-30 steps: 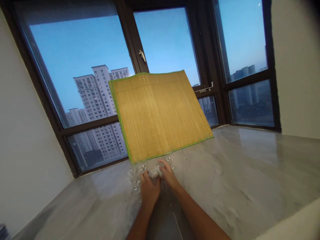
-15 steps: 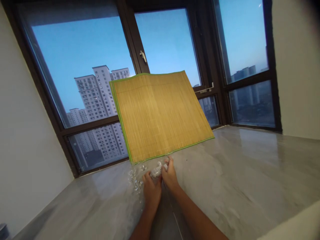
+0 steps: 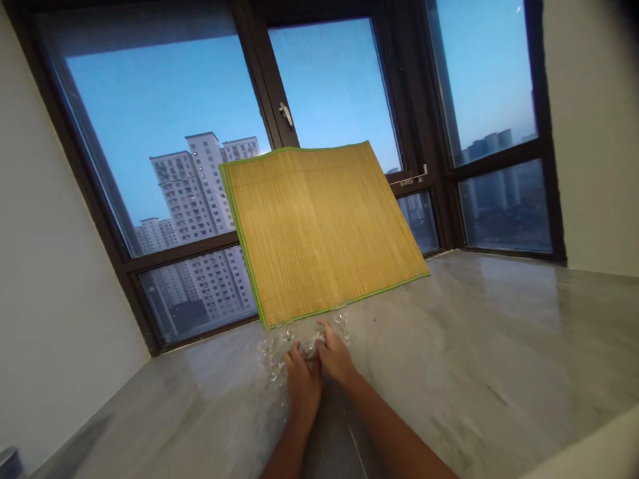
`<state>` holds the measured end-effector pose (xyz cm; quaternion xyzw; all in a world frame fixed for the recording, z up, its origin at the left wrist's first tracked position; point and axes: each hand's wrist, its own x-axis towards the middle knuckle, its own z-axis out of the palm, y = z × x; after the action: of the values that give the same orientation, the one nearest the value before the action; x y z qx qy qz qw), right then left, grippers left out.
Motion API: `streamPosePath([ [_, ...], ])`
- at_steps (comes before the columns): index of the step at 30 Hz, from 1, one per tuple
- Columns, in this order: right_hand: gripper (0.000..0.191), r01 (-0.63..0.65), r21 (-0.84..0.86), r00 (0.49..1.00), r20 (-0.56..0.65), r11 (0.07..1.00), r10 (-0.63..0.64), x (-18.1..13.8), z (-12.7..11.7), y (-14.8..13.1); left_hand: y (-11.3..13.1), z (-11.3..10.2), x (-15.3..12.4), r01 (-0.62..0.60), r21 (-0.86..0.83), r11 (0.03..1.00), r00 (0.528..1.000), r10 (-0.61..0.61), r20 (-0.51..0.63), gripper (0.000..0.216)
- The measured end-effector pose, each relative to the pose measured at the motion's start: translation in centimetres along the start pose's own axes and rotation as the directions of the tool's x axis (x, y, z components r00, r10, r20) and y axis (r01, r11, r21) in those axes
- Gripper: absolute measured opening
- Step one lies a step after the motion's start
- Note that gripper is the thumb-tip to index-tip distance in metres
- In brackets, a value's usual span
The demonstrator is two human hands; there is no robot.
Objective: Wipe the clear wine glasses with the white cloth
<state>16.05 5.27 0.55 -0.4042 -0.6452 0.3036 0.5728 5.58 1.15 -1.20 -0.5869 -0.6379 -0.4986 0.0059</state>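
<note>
Both hands meet low in the middle of the view, over the marble sill. My left hand (image 3: 303, 387) is closed around the left side of a crumpled white cloth-like bundle (image 3: 313, 346). From the right, my right hand (image 3: 336, 359) pinches the same bundle, its index finger stretched forward. Whether anything sits inside the bundle I cannot tell. Several small clear glass-like pieces (image 3: 273, 369) stand to the left of my left hand. Another clear piece (image 3: 340, 320) is just beyond my right hand, by the mat's lower edge.
A yellow bamboo mat (image 3: 324, 229) with green edging leans upright against the dark-framed window (image 3: 272, 86). The grey marble sill (image 3: 479, 346) spreads to both sides. White walls (image 3: 54, 219) close off the left and right. A dark object (image 3: 10, 460) shows at the lower left corner.
My right hand has shifted left, closer to my left hand, covering more of the white bundle. The clear piece beyond it shows more now. My left hand stays nearly in place.
</note>
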Motion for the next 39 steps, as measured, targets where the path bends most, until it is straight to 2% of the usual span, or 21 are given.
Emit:
streamPosePath([
  [3, 0.059, -0.014, 0.140, 0.998, 0.067, 0.990, 0.005, 0.1, 0.4, 0.6, -0.3, 0.1, 0.1, -0.001, -0.043, 0.999, 1.000, 0.001, -0.001, 0.048],
  [5, 0.059, -0.011, 0.197, 0.998, 0.070, 0.980, -0.003, 0.2, 0.6, 0.7, -0.4, 0.1, 0.1, 0.010, -0.054, 0.998, 1.000, -0.009, 0.010, 0.050],
  [9, 0.047, 0.023, 0.128, 0.995, -0.102, 0.992, -0.010, 0.4, 0.5, 0.8, -0.3, 0.0, 0.1, 0.031, -0.029, 0.999, 0.996, -0.028, 0.086, 0.049],
  [11, 0.045, -0.003, 0.120, 0.990, -0.142, 0.993, 0.020, 0.5, 0.4, 0.9, -0.1, 0.0, 0.2, 0.043, -0.030, 0.999, 0.994, -0.039, 0.101, 0.050],
  [16, 0.048, -0.016, 0.325, 0.980, -0.180, 0.946, 0.078, 0.9, 0.4, 1.2, 0.3, 0.1, 0.5, 0.114, -0.154, 0.981, 0.991, -0.102, 0.088, 0.055],
  [20, 0.054, -0.039, 0.550, 0.989, -0.101, 0.834, 0.112, 1.1, 0.1, 0.5, 0.6, 0.0, 0.8, 0.211, -0.293, 0.932, 0.977, -0.198, 0.074, 0.062],
  [23, 0.058, -0.091, 0.627, 0.989, -0.033, 0.774, 0.143, 1.1, -0.1, 0.0, 0.6, -0.1, 0.9, 0.219, -0.398, 0.891, 0.976, -0.207, 0.074, 0.061],
  [26, 0.056, -0.087, 0.623, 0.985, -0.061, 0.777, 0.159, 1.2, -0.2, -0.1, 0.5, -0.2, 1.0, 0.255, -0.435, 0.864, 0.967, -0.230, 0.110, 0.064],
  [33, 0.046, 0.021, 0.481, 0.942, -0.304, 0.876, 0.145, 1.2, -0.6, -0.5, 0.6, -0.4, 0.9, 0.275, -0.468, 0.839, 0.961, -0.254, 0.109, 0.066],
  [36, 0.042, 0.036, 0.415, 0.910, -0.389, 0.909, 0.142, 1.3, -1.3, -0.6, 0.6, -0.5, 1.1, 0.307, -0.510, 0.804, 0.948, -0.304, 0.092, 0.069],
  [39, 0.044, 0.024, 0.368, 0.877, -0.455, 0.929, 0.158, 1.3, -1.4, -0.4, 0.4, -0.3, 1.5, 0.376, -0.568, 0.732, 0.914, -0.395, 0.096, 0.074],
])
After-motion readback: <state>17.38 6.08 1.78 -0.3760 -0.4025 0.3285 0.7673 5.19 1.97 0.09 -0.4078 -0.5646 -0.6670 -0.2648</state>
